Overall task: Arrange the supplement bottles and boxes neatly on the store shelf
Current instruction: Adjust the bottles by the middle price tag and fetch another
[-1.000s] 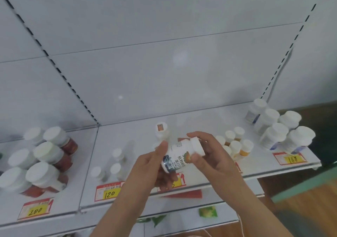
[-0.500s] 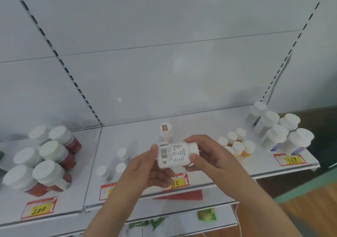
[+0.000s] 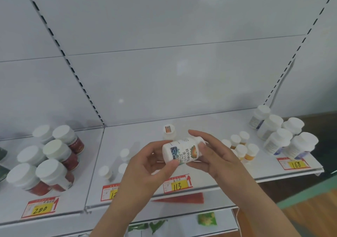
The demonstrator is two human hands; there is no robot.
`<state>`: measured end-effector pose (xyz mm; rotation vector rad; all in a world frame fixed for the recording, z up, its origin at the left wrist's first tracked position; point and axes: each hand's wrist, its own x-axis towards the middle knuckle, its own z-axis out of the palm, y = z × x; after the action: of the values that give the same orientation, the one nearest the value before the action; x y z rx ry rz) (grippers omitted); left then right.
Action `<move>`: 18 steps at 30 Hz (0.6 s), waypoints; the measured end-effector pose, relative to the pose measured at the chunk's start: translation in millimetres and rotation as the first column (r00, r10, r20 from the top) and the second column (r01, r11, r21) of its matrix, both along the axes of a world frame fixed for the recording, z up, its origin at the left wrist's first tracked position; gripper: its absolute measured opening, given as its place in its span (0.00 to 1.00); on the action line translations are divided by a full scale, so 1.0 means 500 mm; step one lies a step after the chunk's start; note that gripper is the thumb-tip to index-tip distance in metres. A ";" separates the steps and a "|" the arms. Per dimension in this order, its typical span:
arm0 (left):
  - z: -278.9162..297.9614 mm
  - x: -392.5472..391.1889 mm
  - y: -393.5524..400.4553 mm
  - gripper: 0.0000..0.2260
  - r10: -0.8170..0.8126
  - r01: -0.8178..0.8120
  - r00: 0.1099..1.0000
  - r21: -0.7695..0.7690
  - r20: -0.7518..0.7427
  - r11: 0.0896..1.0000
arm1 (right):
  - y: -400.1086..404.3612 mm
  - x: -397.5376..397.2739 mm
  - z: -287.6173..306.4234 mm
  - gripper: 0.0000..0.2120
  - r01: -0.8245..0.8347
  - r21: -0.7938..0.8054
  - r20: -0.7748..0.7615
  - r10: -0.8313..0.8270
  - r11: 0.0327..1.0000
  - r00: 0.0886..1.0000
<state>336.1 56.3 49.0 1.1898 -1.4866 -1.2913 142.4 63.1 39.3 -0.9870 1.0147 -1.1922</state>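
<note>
While it lies on its side above the front edge of the shelf point(image 3: 209, 180), the white plastic bottle point(image 3: 180, 152) is held between both hands. The left hand point(image 3: 145, 165) pinches its base end, thumb pressed on the near side and fingers curled behind. The right hand point(image 3: 213, 154) wraps the cap end, thumb across the smooth round cap and fingers arched over the top. The printed label faces up, with a blue picture, dark characters and an orange sunburst.

Just behind the hands a small white bottle point(image 3: 169, 132) stands upright with an orange sticker on its lid. To the right, small orange-bottomed bottles point(image 3: 242, 147) cluster, and beyond them larger white jars point(image 3: 280, 134) with ribbed lids. To the left stand three tiny white bottles point(image 3: 116, 165), then red jars point(image 3: 52, 160) with broad white lids. Red-and-yellow price tags point(image 3: 177, 183) line the glossy shelf edge.
</note>
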 end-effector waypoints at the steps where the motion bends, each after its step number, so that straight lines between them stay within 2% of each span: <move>1: -0.001 -0.005 0.002 0.19 0.031 -0.027 0.997 -0.061 0.067 0.998 | -0.003 0.001 -0.003 0.17 -0.015 0.056 0.093 0.010 0.998 0.996; 3: 0.000 -0.015 0.008 0.18 0.107 -0.077 0.981 -0.183 0.163 0.980 | -0.007 0.005 -0.006 0.18 -0.069 0.147 0.247 0.031 0.987 0.969; 6: 0.002 -0.030 0.018 0.19 0.170 -0.102 0.962 -0.294 0.214 0.950 | -0.009 0.010 -0.008 0.19 -0.157 0.246 0.397 0.049 0.956 0.917; 9: -0.008 -0.038 0.025 0.19 0.183 -0.095 0.954 -0.341 0.236 0.935 | -0.008 0.008 -0.013 0.20 -0.178 0.275 0.475 0.028 0.945 0.879; 11: -0.020 -0.039 0.026 0.19 0.186 -0.113 0.957 -0.306 0.221 0.945 | -0.011 0.004 -0.018 0.19 -0.125 0.265 0.461 -0.012 0.956 0.887; 13: -0.040 -0.036 0.026 0.22 0.198 -0.129 0.950 -0.273 0.241 0.953 | -0.020 -0.006 -0.025 0.18 0.013 0.213 0.341 -0.087 0.977 0.936; 15: -0.072 -0.026 0.030 0.22 0.223 -0.143 0.933 -0.278 0.282 0.950 | -0.027 -0.017 -0.025 0.17 0.194 0.123 0.094 -0.206 0.973 0.974; 16: -0.090 -0.020 0.034 0.21 0.239 -0.154 0.922 -0.278 0.304 0.948 | -0.030 -0.021 -0.026 0.14 0.272 0.077 -0.040 -0.270 0.959 0.962; 18: -0.126 -0.004 0.040 0.21 0.265 -0.181 0.905 -0.261 0.333 0.948 | -0.036 -0.025 -0.032 0.11 0.320 -0.016 -0.254 -0.313 0.947 0.915</move>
<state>333.9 76.3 -13.8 1.4536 -1.6480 -0.7488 129.7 44.9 23.6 -0.9960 1.4336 -1.3340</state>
